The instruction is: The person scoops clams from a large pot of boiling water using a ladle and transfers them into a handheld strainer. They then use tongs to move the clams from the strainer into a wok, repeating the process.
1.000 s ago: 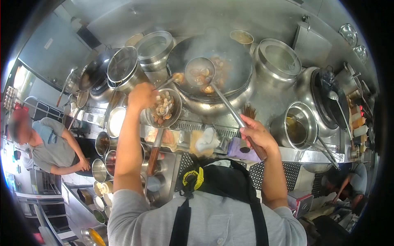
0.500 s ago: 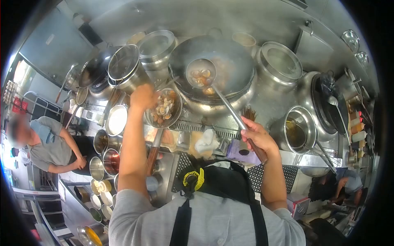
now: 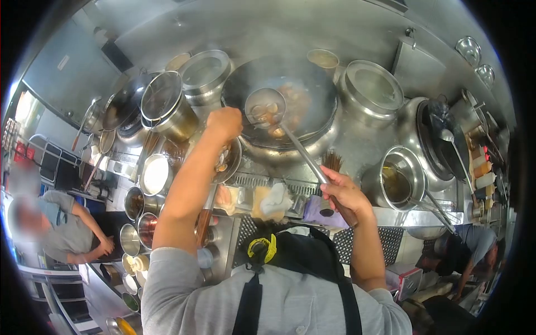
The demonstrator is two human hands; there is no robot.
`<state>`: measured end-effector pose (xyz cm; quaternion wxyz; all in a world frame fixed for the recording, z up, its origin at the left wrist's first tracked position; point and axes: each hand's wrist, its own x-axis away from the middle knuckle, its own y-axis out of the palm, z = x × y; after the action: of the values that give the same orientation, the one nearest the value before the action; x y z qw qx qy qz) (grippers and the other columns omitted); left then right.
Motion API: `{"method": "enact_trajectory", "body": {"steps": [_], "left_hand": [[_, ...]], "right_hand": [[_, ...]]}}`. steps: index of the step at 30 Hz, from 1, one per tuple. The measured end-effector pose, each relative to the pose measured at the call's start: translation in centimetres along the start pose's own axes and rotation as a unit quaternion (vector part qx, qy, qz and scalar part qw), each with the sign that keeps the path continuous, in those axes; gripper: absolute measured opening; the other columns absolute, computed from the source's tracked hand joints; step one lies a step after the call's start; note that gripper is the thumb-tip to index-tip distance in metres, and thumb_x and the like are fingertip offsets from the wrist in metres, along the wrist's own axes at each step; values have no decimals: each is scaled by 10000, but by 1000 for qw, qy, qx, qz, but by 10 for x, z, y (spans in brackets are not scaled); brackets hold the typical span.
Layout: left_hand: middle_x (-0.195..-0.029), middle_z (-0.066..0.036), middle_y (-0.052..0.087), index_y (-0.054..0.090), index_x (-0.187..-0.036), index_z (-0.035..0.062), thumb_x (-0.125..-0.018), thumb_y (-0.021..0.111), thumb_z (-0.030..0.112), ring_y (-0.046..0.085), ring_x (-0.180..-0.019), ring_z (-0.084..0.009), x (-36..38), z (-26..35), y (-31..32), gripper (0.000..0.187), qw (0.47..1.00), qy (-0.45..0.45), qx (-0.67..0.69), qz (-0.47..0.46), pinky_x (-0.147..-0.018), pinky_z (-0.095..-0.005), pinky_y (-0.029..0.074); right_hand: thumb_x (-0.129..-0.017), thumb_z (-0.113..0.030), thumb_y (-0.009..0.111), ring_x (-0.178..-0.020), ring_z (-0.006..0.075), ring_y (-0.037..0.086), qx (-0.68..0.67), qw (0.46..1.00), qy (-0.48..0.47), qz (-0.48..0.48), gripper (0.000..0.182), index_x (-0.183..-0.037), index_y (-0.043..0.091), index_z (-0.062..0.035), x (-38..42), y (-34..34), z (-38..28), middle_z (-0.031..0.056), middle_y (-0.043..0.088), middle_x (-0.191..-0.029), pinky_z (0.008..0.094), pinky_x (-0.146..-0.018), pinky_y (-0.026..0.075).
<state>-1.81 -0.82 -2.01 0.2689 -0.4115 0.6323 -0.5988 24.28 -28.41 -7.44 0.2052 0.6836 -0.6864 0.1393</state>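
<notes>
My right hand (image 3: 347,196) is wrapped round the handle of a long metal ladle (image 3: 304,154). The ladle's round bowl holds clams (image 3: 272,109) over the steaming dark wok (image 3: 312,100), where more food lies blurred. My left hand (image 3: 225,123) is closed at the wok's left rim, above a metal strainer (image 3: 235,162) with clams in it; what its fingers hold is hidden. The strainer's wooden handle (image 3: 204,223) points down toward my body.
Lidded pots (image 3: 373,84) stand behind the wok on both sides. A pot with a sieve (image 3: 397,181) is at the right. Metal containers (image 3: 130,240) line the left. One person (image 3: 72,223) stands far left, another (image 3: 474,245) bends at the far right.
My left hand has moved right, from the strainer's far left edge to the wok's rim. The ladle has shifted slightly left and down in view, along with my right hand.
</notes>
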Motion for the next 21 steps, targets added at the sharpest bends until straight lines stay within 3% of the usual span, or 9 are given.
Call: {"method": "enact_trajectory", "body": {"steps": [2,9,15,17,21], "left_hand": [[-1058,-166,758,776,-1024,54,-867,696,225,731,-1025,-337,0,-2,-9,246,1000,-4,2,-10,-873,-446,589],[-1033,-173,761,779,-995,43,-827,706,162,743,-982,-344,-14,1,20,218,999,6,-17,-27,-828,-449,603],[-990,-185,761,773,-962,18,-816,687,122,746,-961,-346,3,-25,17,198,999,14,-25,38,-813,-444,604],[-966,-187,757,772,-934,26,-837,688,154,744,-940,-350,18,-35,10,181,998,11,-24,55,-804,-447,600],[-930,-192,747,764,-888,35,-882,686,249,735,-895,-365,47,-62,7,227,996,-15,-12,87,-789,-473,588]], "right_hand": [[-965,-115,616,-581,106,512,3,1000,11,-20,663,-1587,389,-168,-1,-4,2,24,559,-845,280,-541,443],[-970,-115,615,-591,111,509,16,1000,21,-12,664,-1590,385,-177,-1,-3,-2,22,555,-845,288,-551,444],[-971,-107,612,-556,117,531,-1,1000,1,-15,651,-1582,390,-141,1,-2,0,33,568,-803,268,-503,447],[-972,-116,612,-594,109,522,4,1000,10,-21,666,-1592,377,-172,0,-4,1,15,562,-832,277,-555,448],[-970,-90,603,-534,112,527,3,1000,-12,-14,645,-1579,391,-127,-3,-6,6,30,562,-778,259,-476,440]]}}
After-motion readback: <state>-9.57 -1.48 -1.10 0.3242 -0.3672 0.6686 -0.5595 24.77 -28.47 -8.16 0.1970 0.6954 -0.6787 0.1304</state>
